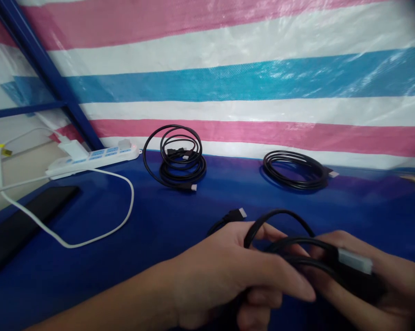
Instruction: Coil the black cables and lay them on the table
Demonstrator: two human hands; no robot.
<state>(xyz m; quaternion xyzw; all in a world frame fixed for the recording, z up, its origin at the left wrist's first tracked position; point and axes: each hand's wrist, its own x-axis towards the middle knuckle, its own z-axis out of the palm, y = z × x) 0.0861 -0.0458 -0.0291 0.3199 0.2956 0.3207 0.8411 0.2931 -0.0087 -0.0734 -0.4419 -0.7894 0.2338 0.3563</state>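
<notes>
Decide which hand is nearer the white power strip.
Left. The left hand sits down-right of the white power strip; the right hand lies farther right. Both hold the black cable.

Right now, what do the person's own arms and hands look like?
Both are bare. The left hand shows no glove or ring, and the left forearm no sleeve or watch as far as the frame's edge. The right hand is gloveless too; its wrist is cut off, and a black cable covers some fingers.

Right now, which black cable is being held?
The nearest cable, gripped between left hand and right hand; the middle coil and right coil lie untouched.
</notes>
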